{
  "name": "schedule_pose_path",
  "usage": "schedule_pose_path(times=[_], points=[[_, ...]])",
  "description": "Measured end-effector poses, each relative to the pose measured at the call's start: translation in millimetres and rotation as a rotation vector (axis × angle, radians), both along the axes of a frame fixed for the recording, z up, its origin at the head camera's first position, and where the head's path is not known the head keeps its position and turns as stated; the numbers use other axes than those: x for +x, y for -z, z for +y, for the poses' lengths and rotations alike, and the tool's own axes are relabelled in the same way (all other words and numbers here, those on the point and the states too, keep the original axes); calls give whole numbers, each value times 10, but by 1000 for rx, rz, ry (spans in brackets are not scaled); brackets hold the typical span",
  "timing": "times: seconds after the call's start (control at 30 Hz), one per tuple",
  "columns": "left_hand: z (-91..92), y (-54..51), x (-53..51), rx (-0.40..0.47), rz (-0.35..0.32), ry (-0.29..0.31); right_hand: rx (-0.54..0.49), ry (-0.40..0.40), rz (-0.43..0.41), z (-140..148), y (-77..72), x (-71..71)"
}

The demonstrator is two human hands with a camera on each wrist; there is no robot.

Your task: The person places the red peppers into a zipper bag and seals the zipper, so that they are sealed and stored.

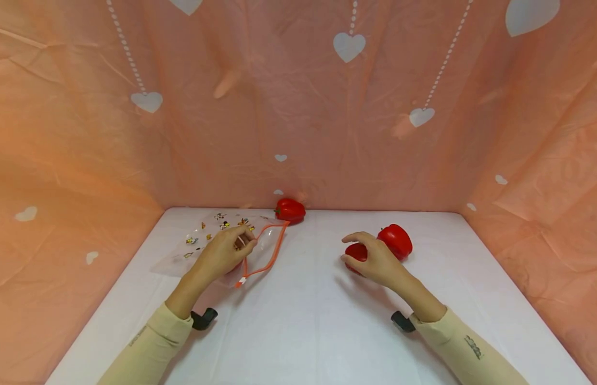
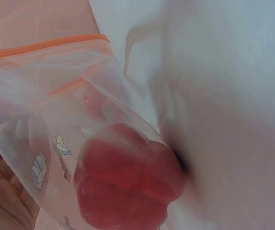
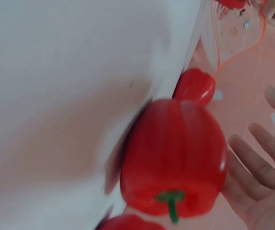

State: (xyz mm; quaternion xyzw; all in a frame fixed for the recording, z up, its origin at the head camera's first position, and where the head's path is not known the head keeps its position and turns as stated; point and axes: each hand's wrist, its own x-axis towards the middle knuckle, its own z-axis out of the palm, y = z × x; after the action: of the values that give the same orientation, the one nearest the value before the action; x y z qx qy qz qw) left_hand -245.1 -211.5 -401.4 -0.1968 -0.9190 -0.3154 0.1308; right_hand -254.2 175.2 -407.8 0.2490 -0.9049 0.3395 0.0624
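Observation:
My left hand pinches the upper edge of a clear plastic bag with cartoon prints and an orange zip rim, its mouth parted. Through the plastic, the left wrist view shows a red bell pepper inside. Over on the right, my right hand has its fingers and thumb spread around a red pepper on the table; no firm grip shows. Just behind that hand lies another red pepper.
One more red pepper lies at the back edge of the white table, by the bag's rim. Orange-pink cloth with white hearts hangs behind and at both sides.

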Motion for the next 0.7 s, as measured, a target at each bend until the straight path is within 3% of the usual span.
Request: schedule_pose_path(times=[0.27,0.43,0.7], points=[[4,-6,-1,1,-8,0,114,44,-11,231,-35,-4],[2,-12,2,3,-13,2,146,32,-35,329,-66,-19],[-3,-17,17,-6,-29,-15,180,3,-147,477,-132,-8]])
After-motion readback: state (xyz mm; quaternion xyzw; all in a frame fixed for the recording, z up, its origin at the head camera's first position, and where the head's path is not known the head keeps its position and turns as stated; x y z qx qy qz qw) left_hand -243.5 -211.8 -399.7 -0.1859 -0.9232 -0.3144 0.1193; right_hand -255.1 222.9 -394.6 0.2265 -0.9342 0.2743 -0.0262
